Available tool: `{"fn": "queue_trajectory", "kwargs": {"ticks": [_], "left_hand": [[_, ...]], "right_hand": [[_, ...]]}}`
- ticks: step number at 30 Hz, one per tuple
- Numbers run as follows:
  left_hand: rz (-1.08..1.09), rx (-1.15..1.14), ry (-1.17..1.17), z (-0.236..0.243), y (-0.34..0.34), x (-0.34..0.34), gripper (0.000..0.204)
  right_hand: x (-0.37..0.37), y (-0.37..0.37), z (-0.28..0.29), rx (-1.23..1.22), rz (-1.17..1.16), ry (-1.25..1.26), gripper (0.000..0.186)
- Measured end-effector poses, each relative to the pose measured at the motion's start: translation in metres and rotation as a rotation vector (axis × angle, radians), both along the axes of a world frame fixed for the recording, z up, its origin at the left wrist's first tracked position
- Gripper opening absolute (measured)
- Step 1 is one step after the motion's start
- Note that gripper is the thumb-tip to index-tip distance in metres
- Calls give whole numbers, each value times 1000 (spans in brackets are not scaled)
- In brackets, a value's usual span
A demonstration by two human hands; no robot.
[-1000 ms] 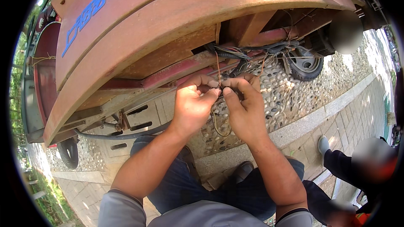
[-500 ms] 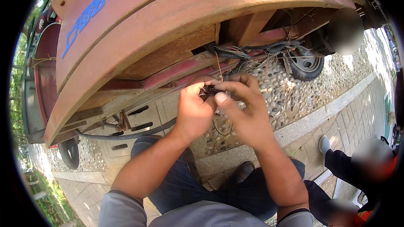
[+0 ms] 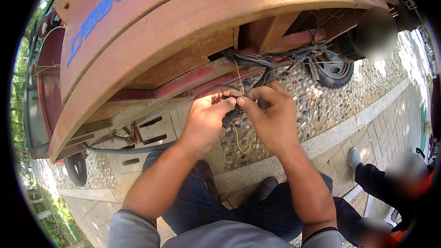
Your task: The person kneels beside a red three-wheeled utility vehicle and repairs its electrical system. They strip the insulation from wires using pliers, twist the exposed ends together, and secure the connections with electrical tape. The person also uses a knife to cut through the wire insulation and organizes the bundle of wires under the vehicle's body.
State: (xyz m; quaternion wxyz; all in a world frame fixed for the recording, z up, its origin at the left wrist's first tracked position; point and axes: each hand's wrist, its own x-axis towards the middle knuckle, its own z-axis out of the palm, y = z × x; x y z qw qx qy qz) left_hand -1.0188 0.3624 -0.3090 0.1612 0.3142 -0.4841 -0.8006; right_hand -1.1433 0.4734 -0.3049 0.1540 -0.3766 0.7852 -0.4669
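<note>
My left hand and my right hand meet fingertip to fingertip in front of the vehicle's underside, both closed in a pinch. A thin orange wire drops from the frame to my right fingertips, where its end is hidden. Whatever my left thumb and forefinger grip is too small and covered to name. Just below the fingers hangs a dark bundle, partly hidden by my left hand. From it a yellowish wire curves down in a loop.
A rusty red vehicle body arches over my hands. Several loose wires run along its frame toward a small wheel. A black hose lies at lower left. Pebbled paving spreads below; people are at right.
My thumbs have drawn together and upward. The dark piece that showed between my fingers is now mostly hidden, with a dark bundle below them. More of the yellowish loop shows.
</note>
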Motion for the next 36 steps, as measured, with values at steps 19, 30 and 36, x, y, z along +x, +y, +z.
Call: {"fn": "queue_trajectory", "kwargs": {"ticks": [19,30,36], "left_hand": [[118,-20,52,-13,-4,-5,16],[190,-31,60,-30,-6,3,17],[84,-283,6,-7,12,-9,14]], "right_hand": [[4,-10,-15,-33,40,8,25],[12,-9,-15,-45,-13,42,15],[9,-1,-15,-118,31,-212,12]]}}
